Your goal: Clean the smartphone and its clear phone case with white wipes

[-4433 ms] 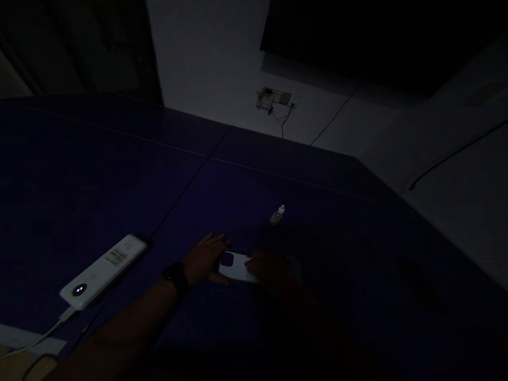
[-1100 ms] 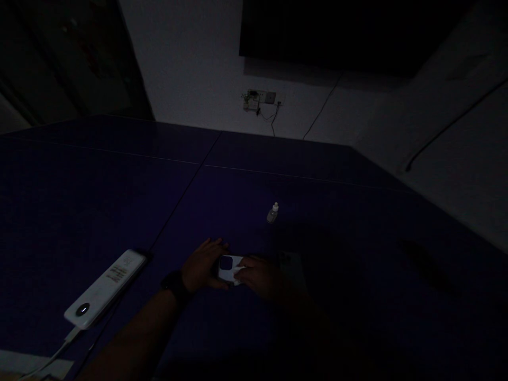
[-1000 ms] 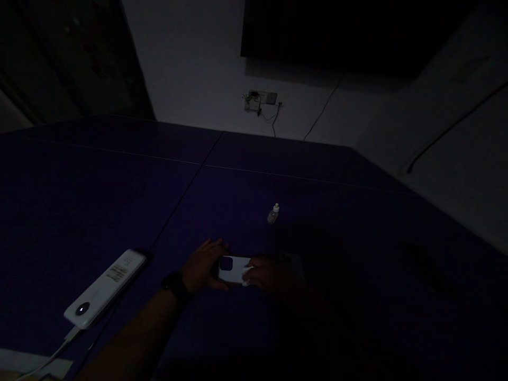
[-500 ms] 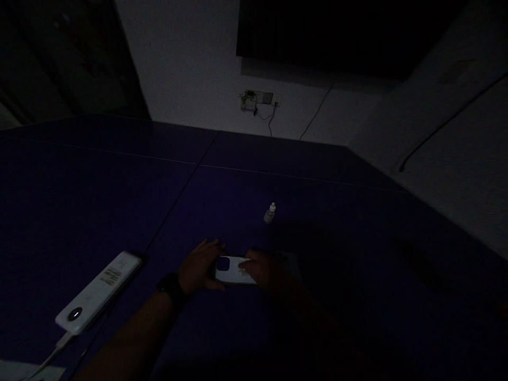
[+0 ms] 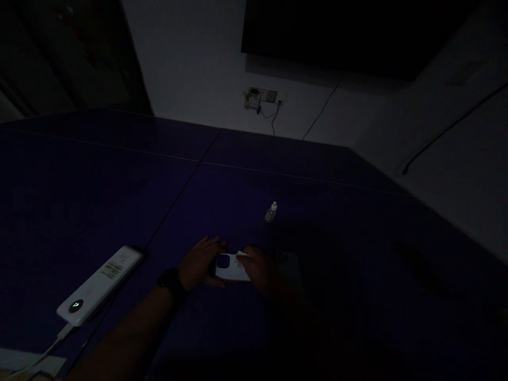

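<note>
Rests with the left hand (image 5: 196,264) at the camera end of a white phone case (image 5: 234,273), spread open around the corners, with fingers toward the far side and thumb along the near side. Seems to serve as a stopper in this manner, perhaps against sliding or turning of the case on the dark blue desk (image 5: 138,211). With the right hand (image 5: 260,267), closed in a pinch, holds a small white piece (image 5: 239,258) against the upper face of the case (maybe tissue or cloth, but too dark for saying with certainty). Covers by this the other end of the case, therefore impossible to see in full length. Lies flat, probably for giving firm support under the pinching fingers. Beside the right wrist, only dimly visible, a flat phone-like object (image 5: 289,264), perhaps put there for being near but not under the work. Beyond the hands, a small bottle (image 5: 271,212) with white cap, seemingly upright, placed apart from both hands yet apparently easy to reach. At the left, well apart, a white power bank (image 5: 99,284) with lit round display and a white cable (image 5: 64,331) at its near end, presumably set aside for keeping the cable away from the case.
</note>
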A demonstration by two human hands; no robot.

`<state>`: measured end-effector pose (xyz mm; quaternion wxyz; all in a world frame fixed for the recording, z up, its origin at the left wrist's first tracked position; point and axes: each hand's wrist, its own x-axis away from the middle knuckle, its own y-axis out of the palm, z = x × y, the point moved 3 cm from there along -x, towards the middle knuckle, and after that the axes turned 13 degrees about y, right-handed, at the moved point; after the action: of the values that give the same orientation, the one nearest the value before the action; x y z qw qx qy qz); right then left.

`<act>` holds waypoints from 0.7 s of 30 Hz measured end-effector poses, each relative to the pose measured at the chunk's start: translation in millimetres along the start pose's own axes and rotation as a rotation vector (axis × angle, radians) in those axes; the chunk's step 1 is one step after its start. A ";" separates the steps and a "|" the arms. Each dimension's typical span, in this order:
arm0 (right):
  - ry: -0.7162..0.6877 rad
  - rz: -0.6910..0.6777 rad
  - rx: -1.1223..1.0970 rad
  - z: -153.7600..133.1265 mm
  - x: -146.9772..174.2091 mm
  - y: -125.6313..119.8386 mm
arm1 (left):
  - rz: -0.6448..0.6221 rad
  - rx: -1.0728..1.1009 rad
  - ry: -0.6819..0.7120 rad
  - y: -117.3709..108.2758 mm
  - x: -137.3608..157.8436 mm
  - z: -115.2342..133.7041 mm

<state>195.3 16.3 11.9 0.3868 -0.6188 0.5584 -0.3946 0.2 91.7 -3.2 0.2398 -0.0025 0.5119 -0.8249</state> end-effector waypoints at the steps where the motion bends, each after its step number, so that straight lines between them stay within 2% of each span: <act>1: -0.014 -0.004 0.000 -1.8 0.0 2.8 | 0.001 -0.001 0.000 0.1 0.0 -0.1; 4: -0.134 -0.056 -0.004 -3.6 3.5 7.0 | 0.006 0.000 0.007 0.2 0.1 0.0; 7: -0.231 -0.095 0.024 6.4 6.4 1.0 | 0.012 0.003 0.011 0.5 0.5 0.1; 12: -0.185 -0.022 0.090 22.1 5.2 -9.2 | 0.022 0.008 0.003 0.6 0.7 0.2; 18: -0.281 -0.134 0.077 30.0 14.7 1.4 | 0.026 0.012 0.003 1.4 0.3 0.2; 21: -0.231 -0.120 0.099 35.5 8.2 -0.4 | 0.027 0.012 0.005 2.1 0.3 -0.2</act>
<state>228.7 9.5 -1.1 0.4542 -0.6726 0.4520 -0.3703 0.8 91.0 -5.2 0.2496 0.0080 0.5075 -0.8247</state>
